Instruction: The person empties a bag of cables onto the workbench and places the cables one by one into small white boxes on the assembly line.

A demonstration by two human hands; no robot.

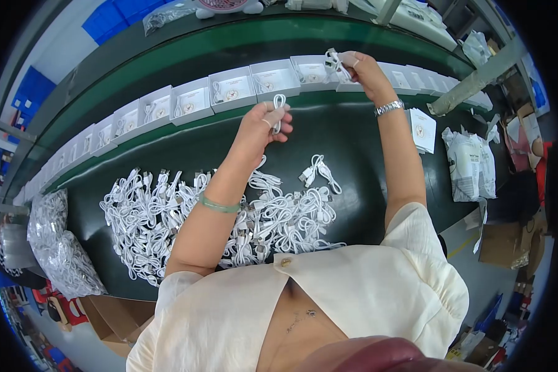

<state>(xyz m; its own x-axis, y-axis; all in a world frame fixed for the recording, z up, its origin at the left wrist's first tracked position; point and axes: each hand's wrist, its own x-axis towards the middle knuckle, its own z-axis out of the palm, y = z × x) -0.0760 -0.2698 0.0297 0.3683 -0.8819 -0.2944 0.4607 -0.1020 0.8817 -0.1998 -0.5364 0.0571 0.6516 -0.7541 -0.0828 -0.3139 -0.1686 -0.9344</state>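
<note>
My left hand is closed on a coiled white USB cable, held above the dark green table just in front of a row of open white boxes. Farther right, my right hand grips a bundle of white USB cables by its fingertips, over one of the boxes. Several boxes hold a printed card with a round emblem and a white cable at the left side. Below my left arm spreads a large pile of coiled white cables, partly hidden by that arm. A loose cable lies apart from the pile.
A stack of printed white cards lies right of my right forearm, beside a white plastic package. Clear bags of cables sit at the table's left edge. Behind the boxes runs a green ledge; a taped post stands at right.
</note>
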